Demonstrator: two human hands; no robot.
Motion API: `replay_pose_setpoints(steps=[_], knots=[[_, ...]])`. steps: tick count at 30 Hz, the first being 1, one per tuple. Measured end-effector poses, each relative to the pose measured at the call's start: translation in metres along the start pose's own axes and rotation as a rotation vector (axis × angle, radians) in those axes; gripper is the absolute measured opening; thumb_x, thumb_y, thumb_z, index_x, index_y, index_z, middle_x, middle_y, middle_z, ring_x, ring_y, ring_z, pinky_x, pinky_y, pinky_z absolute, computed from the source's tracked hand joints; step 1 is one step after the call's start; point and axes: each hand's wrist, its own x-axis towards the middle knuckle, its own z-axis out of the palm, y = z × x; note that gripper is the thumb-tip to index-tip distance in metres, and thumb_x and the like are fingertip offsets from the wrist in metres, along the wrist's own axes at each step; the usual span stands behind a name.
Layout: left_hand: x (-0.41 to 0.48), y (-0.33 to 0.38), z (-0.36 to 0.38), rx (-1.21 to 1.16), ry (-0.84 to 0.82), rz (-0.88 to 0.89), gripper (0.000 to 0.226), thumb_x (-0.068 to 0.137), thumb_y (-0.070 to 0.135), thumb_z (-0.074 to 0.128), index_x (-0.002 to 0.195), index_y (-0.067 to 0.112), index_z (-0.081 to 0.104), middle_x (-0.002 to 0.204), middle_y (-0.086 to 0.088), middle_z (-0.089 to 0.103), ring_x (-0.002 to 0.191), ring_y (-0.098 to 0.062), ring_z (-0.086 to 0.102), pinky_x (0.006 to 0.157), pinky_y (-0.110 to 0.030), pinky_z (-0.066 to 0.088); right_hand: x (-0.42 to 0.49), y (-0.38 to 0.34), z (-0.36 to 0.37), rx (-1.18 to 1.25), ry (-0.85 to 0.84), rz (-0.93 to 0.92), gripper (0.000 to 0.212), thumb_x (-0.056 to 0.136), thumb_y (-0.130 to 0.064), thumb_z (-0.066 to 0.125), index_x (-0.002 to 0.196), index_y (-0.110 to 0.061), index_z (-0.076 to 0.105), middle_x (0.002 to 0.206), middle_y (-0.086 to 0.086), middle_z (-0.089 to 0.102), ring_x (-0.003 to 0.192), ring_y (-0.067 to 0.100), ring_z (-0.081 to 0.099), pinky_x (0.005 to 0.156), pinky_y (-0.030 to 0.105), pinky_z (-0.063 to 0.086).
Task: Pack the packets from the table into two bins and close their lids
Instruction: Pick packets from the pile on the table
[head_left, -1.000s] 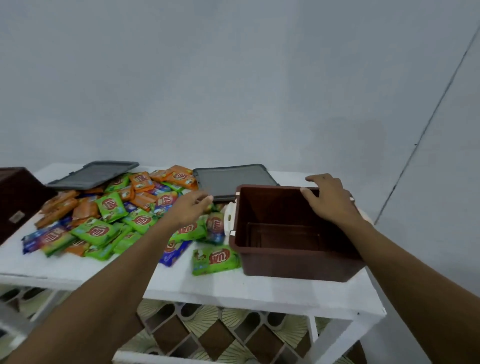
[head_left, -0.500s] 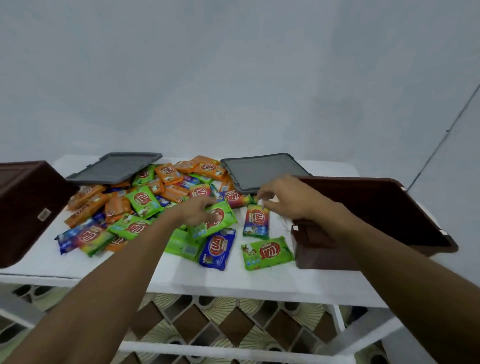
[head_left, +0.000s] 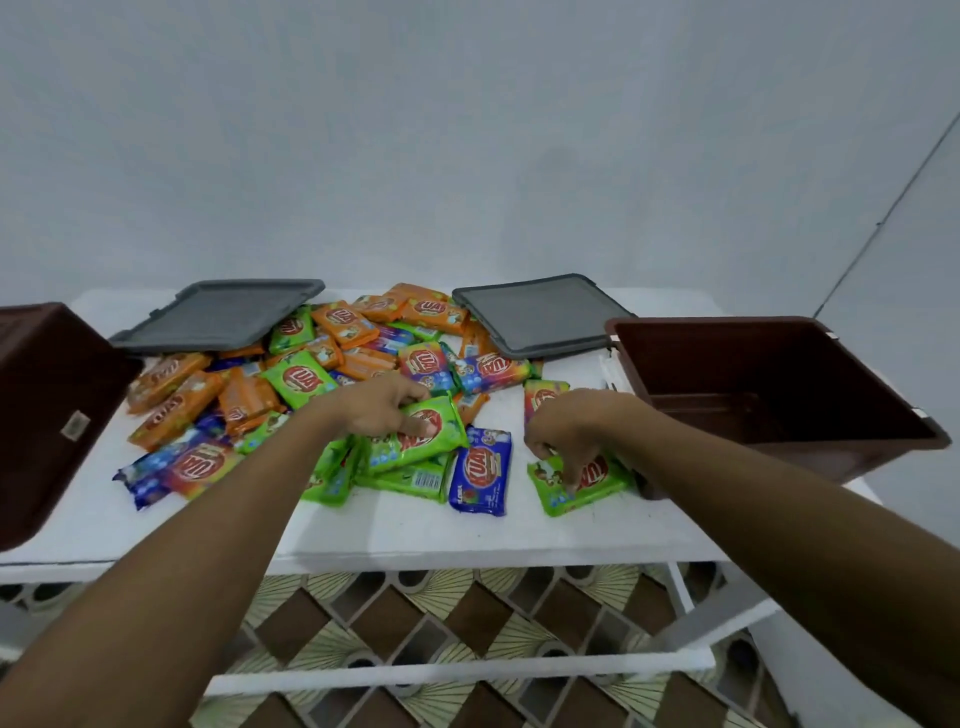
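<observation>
- The right hand (head_left: 566, 431) has left the rim of the right bin (head_left: 753, 364) and now pinches a green packet (head_left: 597, 480) lying just left of that bin.
- The left hand (head_left: 382, 408), hovering a second ago, has curled its fingers round a second green packet (head_left: 436, 444) farther left of the bin.
- The bin stands open and looks empty, its grey lid (head_left: 540, 314) off behind-left of it, so packing seems only to be starting.

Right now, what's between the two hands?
Head view: a blue packet lies flat on the table between the left hand, gripping a green packet, and the right hand, pinching a second green packet.
</observation>
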Motion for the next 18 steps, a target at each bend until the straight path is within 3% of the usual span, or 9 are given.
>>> replay_pose_setpoints(steps=[2,4,7,9,11,14,16,18], knots=[[0.001,-0.002,-0.002,-0.031,-0.021,0.012,0.056,0.085,0.036,0.070,0.129,0.005,0.056,0.132,-0.008,0.060,0.108,-0.015,0.060,0.086,-0.028,0.046,0.000,0.002,-0.002,0.070,-0.006,-0.014,0.042,0.074,-0.041,0.080,0.101,-0.025,0.052,0.093,-0.005,0.054,0.092,0.018,0.055,0.082,0.036,0.052],[0.002,-0.003,-0.006,-0.044,-0.032,0.008,0.060,0.085,0.037,0.070,0.134,0.007,0.053,0.139,-0.007,0.055,0.123,-0.019,0.054,0.100,-0.035,0.044,-0.001,0.004,-0.007,0.209,0.027,-0.033,0.035,0.078,-0.034,0.077,0.098,-0.022,0.050,0.088,-0.008,0.049,0.089,0.017,0.054,0.075,0.032,0.050],[0.001,-0.001,-0.017,-0.037,-0.010,0.031,0.068,0.082,0.046,0.069,0.138,0.012,0.050,0.145,-0.006,0.047,0.133,-0.022,0.044,0.111,-0.042,0.037,-0.009,0.017,-0.022,0.591,0.159,-0.086,0.027,0.085,-0.028,0.072,0.105,-0.022,0.056,0.106,-0.006,0.062,0.095,0.016,0.064,0.081,0.032,0.055],[0.000,0.003,-0.027,-0.070,0.007,0.048,0.078,0.075,0.058,0.069,0.135,0.011,0.051,0.146,-0.011,0.047,0.133,-0.024,0.045,0.111,-0.046,0.037,-0.021,0.027,-0.034,0.904,0.200,-0.115,0.028,0.089,-0.027,0.069,0.115,-0.020,0.061,0.114,-0.002,0.070,0.096,0.017,0.071,0.087,0.039,0.058],[0.000,0.016,-0.039,-0.092,0.019,0.074,0.076,0.078,0.054,0.068,0.136,0.009,0.050,0.147,-0.010,0.046,0.134,-0.024,0.044,0.111,-0.044,0.036,-0.035,0.037,-0.043,1.092,0.236,-0.149,0.027,0.092,-0.026,0.065,0.118,-0.018,0.063,0.113,0.003,0.072,0.095,0.020,0.072,0.085,0.039,0.058],[0.003,0.041,-0.051,-0.110,0.022,0.103,0.063,0.081,0.045,0.067,0.133,0.011,0.055,0.139,-0.001,0.055,0.129,-0.022,0.050,0.108,-0.041,0.041,-0.053,0.057,-0.045,1.257,0.290,-0.201,0.024,0.094,-0.022,0.062,0.116,-0.014,0.064,0.110,0.009,0.073,0.092,0.022,0.072,0.078,0.034,0.059],[0.007,0.062,-0.053,-0.119,0.028,0.130,0.071,0.071,0.057,0.071,0.124,0.012,0.062,0.124,0.004,0.065,0.117,-0.022,0.058,0.101,-0.037,0.045,-0.066,0.076,-0.039,1.340,0.332,-0.195,0.022,0.094,-0.018,0.060,0.115,-0.011,0.065,0.109,0.012,0.072,0.088,0.021,0.071,0.075,0.030,0.058],[0.019,0.081,-0.051,-0.136,0.024,0.150,0.075,0.061,0.068,0.075,0.117,0.019,0.067,0.116,-0.002,0.070,0.110,-0.025,0.064,0.099,-0.047,0.049,-0.081,0.100,-0.027,1.386,0.387,-0.180,0.023,0.094,-0.016,0.060,0.114,-0.008,0.066,0.106,0.013,0.072,0.084,0.017,0.070,0.071,0.026,0.057]])
